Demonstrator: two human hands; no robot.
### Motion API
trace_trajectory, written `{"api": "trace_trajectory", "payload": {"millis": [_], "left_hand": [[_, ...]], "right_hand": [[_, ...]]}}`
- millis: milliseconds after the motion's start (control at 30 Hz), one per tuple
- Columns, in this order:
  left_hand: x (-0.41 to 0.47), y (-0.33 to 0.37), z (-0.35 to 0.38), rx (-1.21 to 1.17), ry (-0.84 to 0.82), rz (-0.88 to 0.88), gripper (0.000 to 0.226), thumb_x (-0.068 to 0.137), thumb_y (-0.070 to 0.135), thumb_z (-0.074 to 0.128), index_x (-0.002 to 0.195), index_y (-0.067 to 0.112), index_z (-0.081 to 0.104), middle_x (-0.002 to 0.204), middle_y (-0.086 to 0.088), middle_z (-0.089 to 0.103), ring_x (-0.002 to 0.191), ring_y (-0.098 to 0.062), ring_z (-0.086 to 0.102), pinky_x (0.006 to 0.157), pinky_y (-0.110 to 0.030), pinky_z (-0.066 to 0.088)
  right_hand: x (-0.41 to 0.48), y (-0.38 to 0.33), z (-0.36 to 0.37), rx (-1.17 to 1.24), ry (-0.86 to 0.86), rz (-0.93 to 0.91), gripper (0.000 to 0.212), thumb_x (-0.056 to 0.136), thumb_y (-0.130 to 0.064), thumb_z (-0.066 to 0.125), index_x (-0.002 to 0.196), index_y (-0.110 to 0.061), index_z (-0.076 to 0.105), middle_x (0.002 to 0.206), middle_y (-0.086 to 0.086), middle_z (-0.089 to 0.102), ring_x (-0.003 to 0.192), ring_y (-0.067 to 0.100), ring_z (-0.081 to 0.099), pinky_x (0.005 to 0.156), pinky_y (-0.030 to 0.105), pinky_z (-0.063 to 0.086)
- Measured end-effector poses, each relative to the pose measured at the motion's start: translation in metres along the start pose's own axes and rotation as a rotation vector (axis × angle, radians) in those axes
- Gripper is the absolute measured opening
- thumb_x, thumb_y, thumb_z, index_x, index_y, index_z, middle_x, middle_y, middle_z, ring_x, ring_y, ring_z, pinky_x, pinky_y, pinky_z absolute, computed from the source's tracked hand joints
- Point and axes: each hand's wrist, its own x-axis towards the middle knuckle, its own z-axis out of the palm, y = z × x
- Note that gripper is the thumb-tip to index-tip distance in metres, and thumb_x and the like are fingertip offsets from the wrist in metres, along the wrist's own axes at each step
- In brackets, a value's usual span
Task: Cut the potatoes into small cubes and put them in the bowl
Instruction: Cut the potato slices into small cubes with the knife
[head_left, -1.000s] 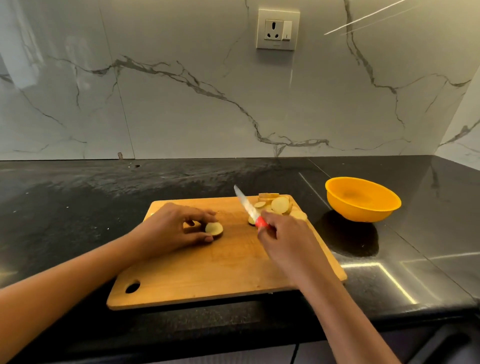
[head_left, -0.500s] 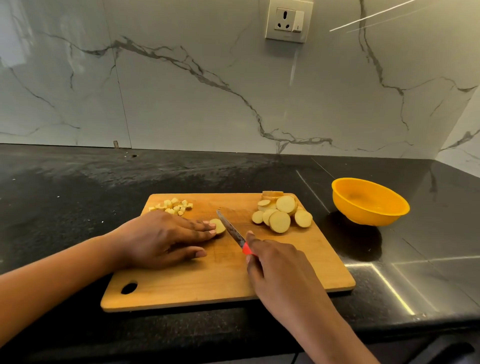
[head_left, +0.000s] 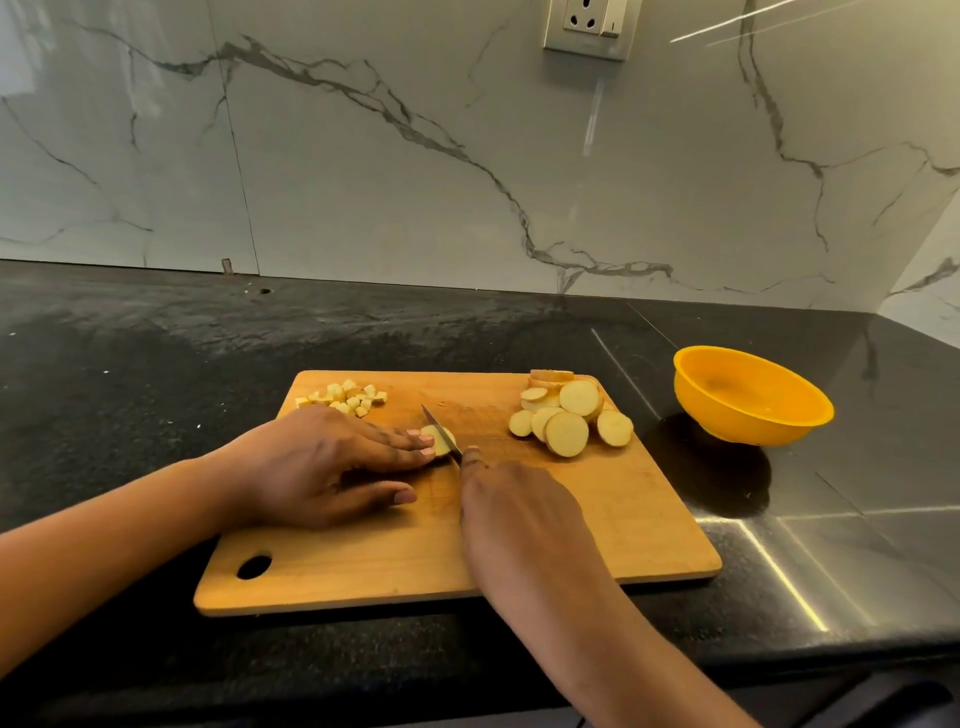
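A wooden cutting board (head_left: 597, 519) lies on the black counter. My left hand (head_left: 322, 467) lies flat on the board, its straight fingertips pressing a potato slice (head_left: 440, 439). My right hand (head_left: 511, 504) grips a knife (head_left: 439, 428) whose blade lies across that slice; the handle is hidden in my fist. A pile of round potato slices (head_left: 569, 418) sits at the board's far right. Small potato cubes (head_left: 345, 400) lie at its far left corner. The orange bowl (head_left: 748, 397) stands to the right of the board with nothing visible inside.
The black counter (head_left: 156, 364) stretches left and behind the board up to a marble wall with a socket (head_left: 589, 26). The counter's front edge runs just below the board.
The knife has come down from the slice pile onto the single slice under my left fingers. My left hand has flattened, uncovering the cubes behind it. The camera has moved closer.
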Motion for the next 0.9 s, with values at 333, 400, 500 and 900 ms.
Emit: {"api": "trace_trajectory", "payload": {"millis": [333, 400, 500, 900], "left_hand": [[-0.001, 0.001, 0.000, 0.001, 0.005, -0.018, 0.046, 0.095, 0.054, 0.041, 0.130, 0.027, 0.054, 0.132, 0.016, 0.054, 0.123, 0.006, 0.047, 0.097, -0.030, 0.049], [-0.002, 0.001, 0.001, 0.008, 0.011, -0.028, 0.047, 0.095, 0.055, 0.040, 0.130, 0.028, 0.055, 0.132, 0.016, 0.054, 0.123, 0.006, 0.047, 0.096, -0.030, 0.049], [-0.003, 0.003, 0.000, 0.004, 0.034, -0.046, 0.046, 0.095, 0.056, 0.040, 0.130, 0.029, 0.055, 0.131, 0.016, 0.055, 0.121, 0.006, 0.048, 0.095, -0.029, 0.049], [-0.004, 0.002, 0.001, 0.029, 0.004, -0.092, 0.051, 0.093, 0.063, 0.036, 0.131, 0.034, 0.052, 0.131, 0.020, 0.054, 0.120, 0.006, 0.049, 0.096, -0.031, 0.050]], "right_hand": [[-0.044, 0.008, -0.001, 0.060, 0.043, -0.023, 0.058, 0.101, -0.021, 0.038, 0.151, -0.020, 0.009, 0.124, -0.002, 0.052, 0.103, 0.015, 0.054, 0.074, 0.025, 0.040], [-0.043, 0.008, 0.000, 0.064, 0.063, -0.013, 0.057, 0.101, -0.022, 0.038, 0.151, -0.020, 0.010, 0.121, -0.002, 0.053, 0.101, 0.015, 0.054, 0.073, 0.025, 0.040], [-0.034, 0.010, 0.003, 0.067, 0.121, -0.001, 0.054, 0.102, -0.025, 0.035, 0.151, -0.020, 0.014, 0.116, -0.003, 0.055, 0.098, 0.014, 0.054, 0.070, 0.025, 0.040], [-0.017, 0.010, 0.002, 0.143, 0.177, 0.000, 0.051, 0.101, -0.032, 0.035, 0.149, -0.027, 0.021, 0.115, -0.005, 0.057, 0.098, 0.012, 0.054, 0.076, 0.026, 0.045]]}}
